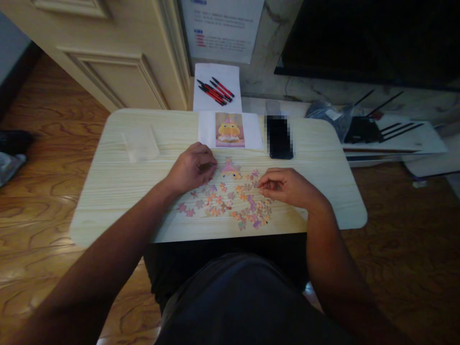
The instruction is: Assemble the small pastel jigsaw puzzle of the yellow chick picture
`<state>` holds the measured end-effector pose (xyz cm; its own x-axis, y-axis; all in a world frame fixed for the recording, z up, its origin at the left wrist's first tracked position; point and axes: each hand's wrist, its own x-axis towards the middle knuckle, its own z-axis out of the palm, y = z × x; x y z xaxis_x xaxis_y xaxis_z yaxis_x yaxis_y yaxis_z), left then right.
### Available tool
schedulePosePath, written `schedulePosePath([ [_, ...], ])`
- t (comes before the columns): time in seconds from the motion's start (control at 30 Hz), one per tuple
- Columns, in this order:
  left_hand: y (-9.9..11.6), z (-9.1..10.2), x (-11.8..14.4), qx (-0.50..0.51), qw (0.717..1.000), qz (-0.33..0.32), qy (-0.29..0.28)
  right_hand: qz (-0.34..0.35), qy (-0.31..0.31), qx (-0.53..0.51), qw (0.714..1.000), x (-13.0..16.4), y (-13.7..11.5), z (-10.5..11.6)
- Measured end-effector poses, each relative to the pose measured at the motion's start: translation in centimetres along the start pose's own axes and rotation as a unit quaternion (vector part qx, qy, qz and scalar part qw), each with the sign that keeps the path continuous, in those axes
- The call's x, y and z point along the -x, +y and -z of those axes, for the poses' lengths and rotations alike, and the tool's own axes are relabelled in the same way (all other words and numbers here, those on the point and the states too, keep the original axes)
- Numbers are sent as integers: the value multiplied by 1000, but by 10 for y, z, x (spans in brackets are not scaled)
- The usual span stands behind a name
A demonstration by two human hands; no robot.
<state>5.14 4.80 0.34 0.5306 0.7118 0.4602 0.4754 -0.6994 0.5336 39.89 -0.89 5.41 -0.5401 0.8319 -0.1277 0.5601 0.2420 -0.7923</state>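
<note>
Between my hands lies a partly joined jigsaw puzzle [230, 168], with a pink hat shape and two eyes showing. Loose puzzle pieces [217, 209] in pink, orange and purple are spread below it towards the table's near edge. My left hand [194, 167] is just left of the joined part, fingers curled with the tips together; whatever they hold is too small to make out. To the right, my right hand [283, 186] pinches thumb and finger together at the edge of the loose pieces, seemingly on a puzzle piece.
A picture card [230, 129] on white paper stands behind the puzzle, with a dark phone [279, 136] to its right. A clear plastic tray [141, 143] is at the left of the table [108, 191]. Red pens [215, 91] lie on paper beyond; a black router [362, 129] is at right.
</note>
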Motion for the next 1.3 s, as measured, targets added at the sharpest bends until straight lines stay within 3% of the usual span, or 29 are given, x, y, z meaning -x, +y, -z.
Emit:
schedulePosePath([
  [0.1,0,0,0,-1,1000,5,1,6,-16,38,999,13,-5,-1],
  [0.23,-1,-1,0,-12,1000,7,-4,15,20,62,998,27,-6,-9],
  [0.63,0,-2,0,1,1000,2,-5,2,79,36,996,54,0,-22],
  [0.87,0,-3,-1,4,1000,1,-10,33,108,55,992,31,-4,-27],
  [1.1,0,-5,-1,-4,1000,-16,-3,78,55,101,990,-8,-19,-40],
  [1.3,2,-5,-1,-11,999,-30,-10,61,12,192,979,-26,-30,-42],
])
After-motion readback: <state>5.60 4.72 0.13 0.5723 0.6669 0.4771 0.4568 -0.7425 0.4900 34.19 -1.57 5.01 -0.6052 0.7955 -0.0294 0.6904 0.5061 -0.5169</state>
